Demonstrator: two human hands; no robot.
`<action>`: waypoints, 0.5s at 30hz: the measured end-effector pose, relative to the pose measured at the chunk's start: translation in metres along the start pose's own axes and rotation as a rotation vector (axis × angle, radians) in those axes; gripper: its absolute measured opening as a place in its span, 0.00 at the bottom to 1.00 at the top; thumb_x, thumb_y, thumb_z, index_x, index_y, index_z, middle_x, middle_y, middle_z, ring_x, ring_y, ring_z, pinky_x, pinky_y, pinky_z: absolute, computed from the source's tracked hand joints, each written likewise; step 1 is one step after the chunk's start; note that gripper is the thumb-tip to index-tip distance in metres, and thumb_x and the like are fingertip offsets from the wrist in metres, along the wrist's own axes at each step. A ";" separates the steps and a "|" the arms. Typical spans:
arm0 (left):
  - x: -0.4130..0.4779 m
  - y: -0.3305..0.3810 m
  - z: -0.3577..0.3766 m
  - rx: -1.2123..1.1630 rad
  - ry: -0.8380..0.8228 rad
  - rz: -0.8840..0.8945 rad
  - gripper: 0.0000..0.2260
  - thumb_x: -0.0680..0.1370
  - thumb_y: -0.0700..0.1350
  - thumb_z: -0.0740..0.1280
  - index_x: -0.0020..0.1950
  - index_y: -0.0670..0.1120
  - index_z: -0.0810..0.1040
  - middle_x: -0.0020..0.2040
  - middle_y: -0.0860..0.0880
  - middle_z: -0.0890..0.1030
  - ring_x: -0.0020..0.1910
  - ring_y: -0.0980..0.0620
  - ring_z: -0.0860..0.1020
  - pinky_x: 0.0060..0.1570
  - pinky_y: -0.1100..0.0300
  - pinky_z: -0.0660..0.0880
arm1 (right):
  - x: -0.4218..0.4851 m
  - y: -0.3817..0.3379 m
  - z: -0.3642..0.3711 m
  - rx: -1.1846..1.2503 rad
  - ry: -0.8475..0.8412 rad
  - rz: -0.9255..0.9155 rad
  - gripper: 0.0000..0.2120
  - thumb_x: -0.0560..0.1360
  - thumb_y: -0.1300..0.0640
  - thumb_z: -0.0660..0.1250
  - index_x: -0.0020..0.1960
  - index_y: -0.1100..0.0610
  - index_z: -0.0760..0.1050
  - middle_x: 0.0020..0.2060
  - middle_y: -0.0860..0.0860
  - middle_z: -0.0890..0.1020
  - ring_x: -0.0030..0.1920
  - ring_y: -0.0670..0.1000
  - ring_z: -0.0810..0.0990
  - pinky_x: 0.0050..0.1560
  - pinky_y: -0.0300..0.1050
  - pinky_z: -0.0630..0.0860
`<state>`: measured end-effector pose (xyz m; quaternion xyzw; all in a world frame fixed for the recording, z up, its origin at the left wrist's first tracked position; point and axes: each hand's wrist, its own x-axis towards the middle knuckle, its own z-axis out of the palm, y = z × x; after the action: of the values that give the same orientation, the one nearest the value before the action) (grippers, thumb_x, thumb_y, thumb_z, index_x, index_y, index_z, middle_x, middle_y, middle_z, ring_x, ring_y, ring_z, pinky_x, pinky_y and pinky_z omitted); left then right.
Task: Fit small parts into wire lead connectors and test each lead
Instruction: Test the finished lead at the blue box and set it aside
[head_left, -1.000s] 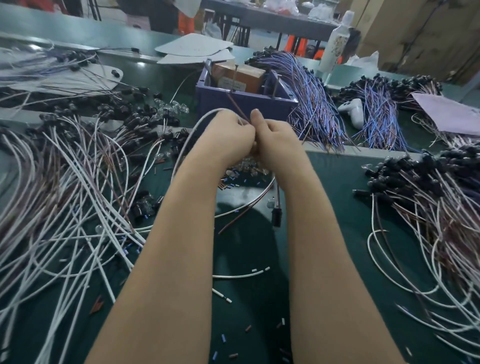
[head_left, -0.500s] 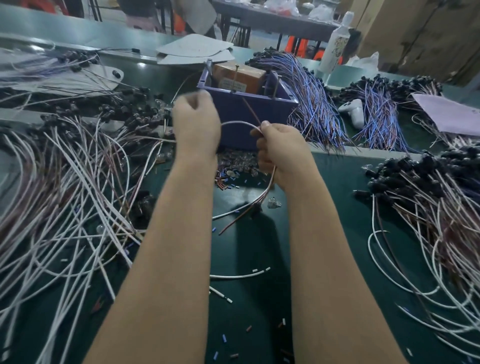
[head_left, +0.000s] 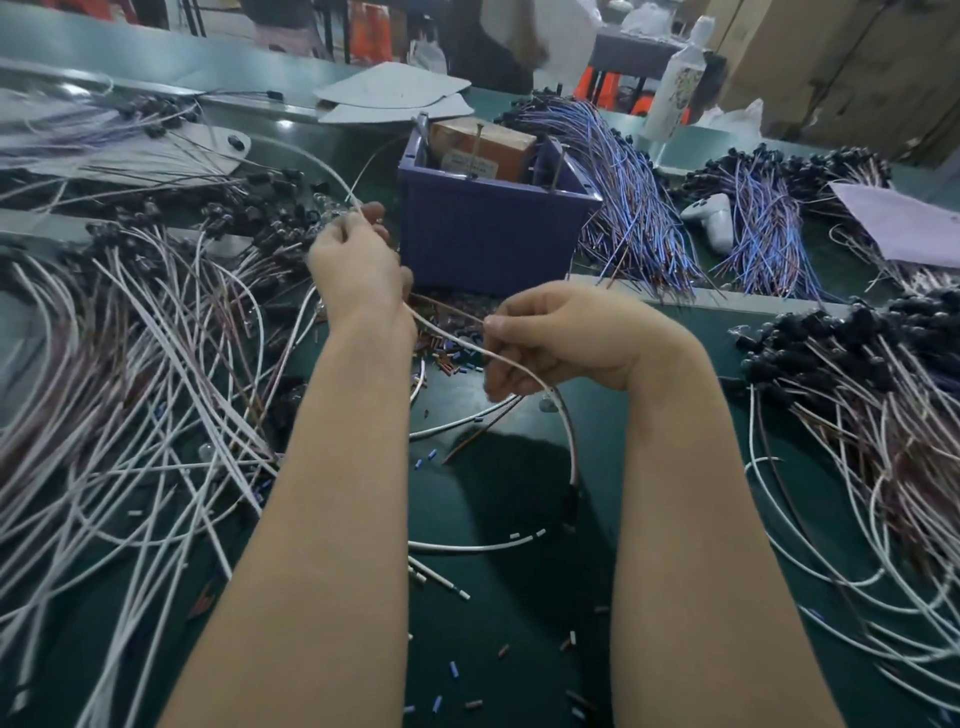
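My left hand (head_left: 356, 265) is raised in front of the blue bin (head_left: 488, 228) and pinches a white wire (head_left: 340, 189) near its top. My right hand (head_left: 561, 338) is lower and to the right, its fingers curled round a white-and-brown wire lead (head_left: 457, 340) that runs between both hands. This lead loops down past the right hand to a black connector (head_left: 571, 501) hanging over the green mat. A pile of small brown and blue parts (head_left: 452, 358) lies just under the hands.
Heaps of white and brown leads with black connectors (head_left: 130, 364) cover the left; a similar heap (head_left: 883, 395) lies at the right. Blue-purple wire bundles (head_left: 634, 208) sit behind the bin. A white bottle (head_left: 675, 78) stands at the back. Loose wire offcuts (head_left: 478, 545) dot the mat.
My hands have come apart: the right hand dropped lower and rightward, drawing the lead out between them, while the left hand stayed up by the bin. The connector now hangs lower.
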<state>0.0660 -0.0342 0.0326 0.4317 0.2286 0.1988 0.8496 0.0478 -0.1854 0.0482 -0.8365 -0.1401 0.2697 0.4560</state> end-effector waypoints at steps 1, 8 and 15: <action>0.001 -0.001 -0.002 0.106 0.033 0.059 0.14 0.83 0.45 0.55 0.39 0.46 0.71 0.31 0.52 0.67 0.20 0.59 0.62 0.23 0.66 0.60 | 0.001 -0.001 0.001 0.033 0.060 0.009 0.13 0.81 0.57 0.58 0.42 0.59 0.74 0.31 0.52 0.84 0.32 0.48 0.83 0.36 0.39 0.81; -0.007 -0.001 0.000 0.688 -0.192 0.245 0.13 0.82 0.44 0.57 0.38 0.48 0.73 0.36 0.43 0.78 0.32 0.43 0.75 0.37 0.54 0.71 | 0.031 -0.001 0.005 0.648 0.797 -0.164 0.14 0.82 0.63 0.51 0.41 0.57 0.70 0.25 0.48 0.67 0.22 0.44 0.63 0.22 0.35 0.61; -0.018 0.006 0.005 0.953 -0.375 0.357 0.12 0.81 0.44 0.57 0.41 0.46 0.75 0.27 0.51 0.76 0.25 0.58 0.71 0.37 0.61 0.68 | 0.037 -0.003 0.017 0.717 0.887 -0.251 0.10 0.81 0.65 0.50 0.58 0.55 0.63 0.31 0.52 0.78 0.23 0.43 0.73 0.26 0.33 0.69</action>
<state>0.0535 -0.0436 0.0436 0.8293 0.0609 0.1338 0.5392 0.0682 -0.1546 0.0317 -0.6400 0.0660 -0.1317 0.7541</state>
